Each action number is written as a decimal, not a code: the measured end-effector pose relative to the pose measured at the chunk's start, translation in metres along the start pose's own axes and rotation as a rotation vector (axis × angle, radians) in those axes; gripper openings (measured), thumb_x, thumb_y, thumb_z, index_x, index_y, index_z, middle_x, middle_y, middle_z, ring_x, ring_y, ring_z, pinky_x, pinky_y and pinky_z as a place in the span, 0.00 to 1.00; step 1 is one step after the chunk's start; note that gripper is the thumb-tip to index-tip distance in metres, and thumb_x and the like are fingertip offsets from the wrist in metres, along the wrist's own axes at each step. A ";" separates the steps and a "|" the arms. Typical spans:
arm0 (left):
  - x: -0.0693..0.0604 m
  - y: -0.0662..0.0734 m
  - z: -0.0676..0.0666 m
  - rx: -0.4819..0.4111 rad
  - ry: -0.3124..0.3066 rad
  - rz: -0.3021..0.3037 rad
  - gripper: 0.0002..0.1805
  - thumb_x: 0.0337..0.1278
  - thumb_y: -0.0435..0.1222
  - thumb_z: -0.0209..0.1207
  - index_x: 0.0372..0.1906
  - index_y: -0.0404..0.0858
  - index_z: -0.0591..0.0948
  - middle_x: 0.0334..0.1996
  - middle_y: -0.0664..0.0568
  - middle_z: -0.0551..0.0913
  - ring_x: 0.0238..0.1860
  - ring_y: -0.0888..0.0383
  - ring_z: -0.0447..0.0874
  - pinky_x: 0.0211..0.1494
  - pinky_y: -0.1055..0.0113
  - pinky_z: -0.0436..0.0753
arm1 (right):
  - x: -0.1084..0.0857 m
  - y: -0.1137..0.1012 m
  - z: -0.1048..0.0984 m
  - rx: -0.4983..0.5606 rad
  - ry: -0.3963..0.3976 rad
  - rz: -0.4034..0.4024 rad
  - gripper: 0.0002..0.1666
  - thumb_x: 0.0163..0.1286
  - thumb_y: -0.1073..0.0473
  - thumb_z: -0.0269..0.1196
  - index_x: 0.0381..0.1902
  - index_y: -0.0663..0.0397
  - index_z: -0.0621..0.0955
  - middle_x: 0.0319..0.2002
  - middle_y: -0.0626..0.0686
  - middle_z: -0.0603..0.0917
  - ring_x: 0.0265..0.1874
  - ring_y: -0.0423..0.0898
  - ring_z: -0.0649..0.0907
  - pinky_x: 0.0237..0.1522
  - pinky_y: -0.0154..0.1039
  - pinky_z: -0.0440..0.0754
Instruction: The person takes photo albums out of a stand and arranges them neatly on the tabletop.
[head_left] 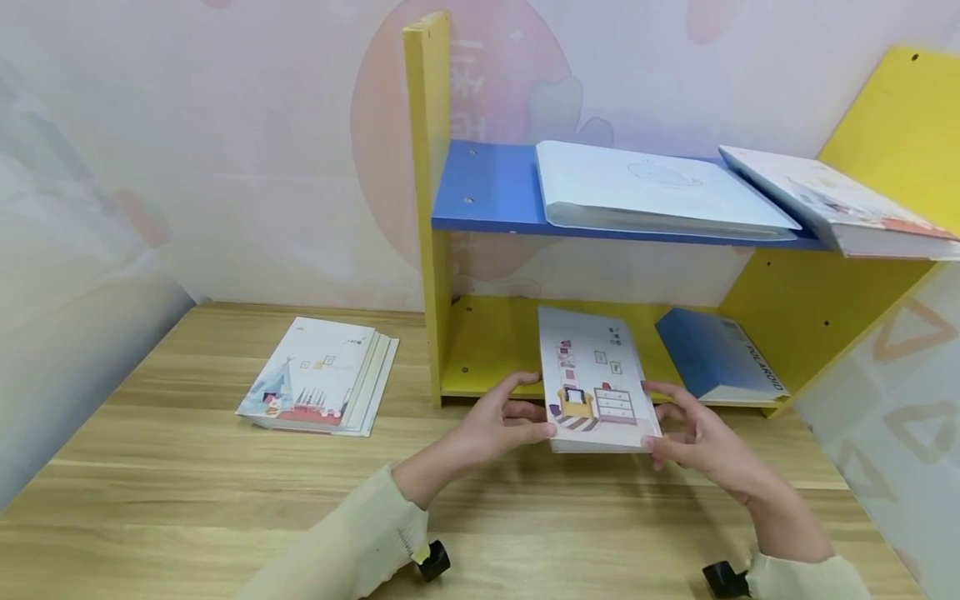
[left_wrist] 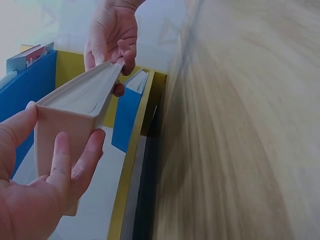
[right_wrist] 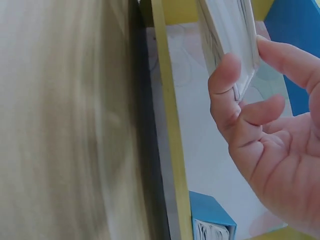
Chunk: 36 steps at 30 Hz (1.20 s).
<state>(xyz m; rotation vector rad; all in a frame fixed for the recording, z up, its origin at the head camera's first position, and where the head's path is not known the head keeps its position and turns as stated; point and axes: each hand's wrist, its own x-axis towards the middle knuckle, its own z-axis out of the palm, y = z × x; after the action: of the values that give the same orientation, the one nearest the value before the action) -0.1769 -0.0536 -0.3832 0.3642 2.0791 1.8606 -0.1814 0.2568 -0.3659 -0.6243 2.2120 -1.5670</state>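
Pinches the picture book (head_left: 592, 367) from 2 sides: by its left edge with the left hand (head_left: 513, 425), by its right edge with the right hand (head_left: 697, 442). Sets both thumbs at the 2 near corners and both index fingers farther along the sides, with other fingers bent. Reaches forward and inward with both forearms, in pale sleeves (head_left: 352, 533), bearing a black device (head_left: 433, 560) at each cuff.

Holds the book cover up across the front edge of the lower board (head_left: 495, 342), far end inside the shelf, near end out over the worktop (head_left: 187, 500). Cannot tell any contact with that board.

Has the left panel (head_left: 431, 292) on the left, between grip and a small stack of books (head_left: 318, 375) near the worktop's back edge, toward its back left corner. Has on the right a blue book (head_left: 693, 346) at the lower board's right end, near the right panel (head_left: 832, 308).

Meets higher up the upper board (head_left: 491, 183), loaded with a flat white album (head_left: 645, 183) and, at the right end, a pale book (head_left: 847, 196) jutting past the front edge.
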 end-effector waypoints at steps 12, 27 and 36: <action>-0.010 -0.003 -0.008 0.002 -0.051 0.009 0.52 0.57 0.32 0.68 0.79 0.50 0.49 0.58 0.33 0.79 0.47 0.51 0.86 0.53 0.59 0.84 | -0.001 0.004 0.011 0.033 -0.026 -0.042 0.49 0.68 0.70 0.62 0.77 0.65 0.46 0.45 0.61 0.76 0.23 0.47 0.82 0.29 0.42 0.84; -0.021 -0.001 -0.010 -0.048 -0.094 0.008 0.54 0.56 0.31 0.69 0.80 0.52 0.47 0.67 0.33 0.71 0.48 0.51 0.85 0.53 0.59 0.85 | -0.006 0.004 0.022 -0.029 -0.019 -0.033 0.52 0.67 0.67 0.65 0.77 0.66 0.45 0.45 0.61 0.78 0.38 0.41 0.83 0.38 0.34 0.83; -0.032 -0.002 -0.016 -0.011 -0.090 0.016 0.54 0.56 0.32 0.69 0.79 0.52 0.47 0.66 0.34 0.73 0.47 0.52 0.85 0.53 0.60 0.84 | -0.007 -0.002 0.032 -0.075 -0.001 -0.004 0.52 0.65 0.66 0.67 0.76 0.64 0.48 0.42 0.60 0.78 0.35 0.40 0.78 0.35 0.32 0.79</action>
<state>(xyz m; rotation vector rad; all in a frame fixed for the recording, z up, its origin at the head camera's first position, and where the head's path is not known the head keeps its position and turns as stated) -0.1539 -0.0816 -0.3816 0.4543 2.0113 1.8289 -0.1582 0.2346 -0.3740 -0.6515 2.2785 -1.4912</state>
